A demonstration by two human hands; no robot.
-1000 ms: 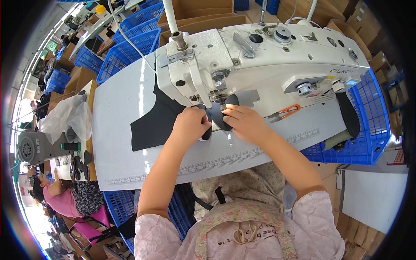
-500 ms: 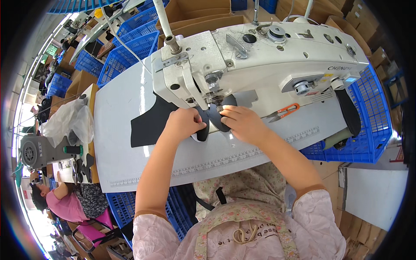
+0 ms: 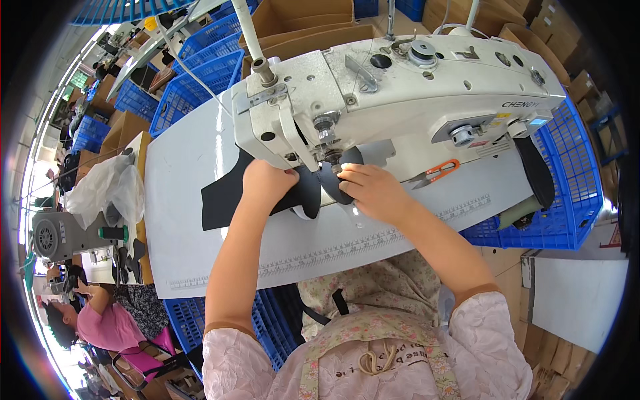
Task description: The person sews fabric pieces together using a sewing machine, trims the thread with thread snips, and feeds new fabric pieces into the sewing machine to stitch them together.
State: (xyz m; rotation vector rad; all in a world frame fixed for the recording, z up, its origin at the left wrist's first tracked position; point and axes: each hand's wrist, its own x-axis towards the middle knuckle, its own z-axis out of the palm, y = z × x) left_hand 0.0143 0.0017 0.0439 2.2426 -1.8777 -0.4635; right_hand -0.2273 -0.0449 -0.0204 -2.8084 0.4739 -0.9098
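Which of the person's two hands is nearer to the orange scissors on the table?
The right hand, just left of the orange scissors; the left hand is farther off, by the dark fabric.

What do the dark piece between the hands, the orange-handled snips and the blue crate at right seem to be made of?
Dark piece: probably matte fabric, given its dull, pliable look; which fibre is unclear.
Snips: likely metal blades, grey and thin, with smooth, evenly coloured handles, perhaps plastic.
Blue crate: apparently moulded plastic, uniformly coloured with regular openings.
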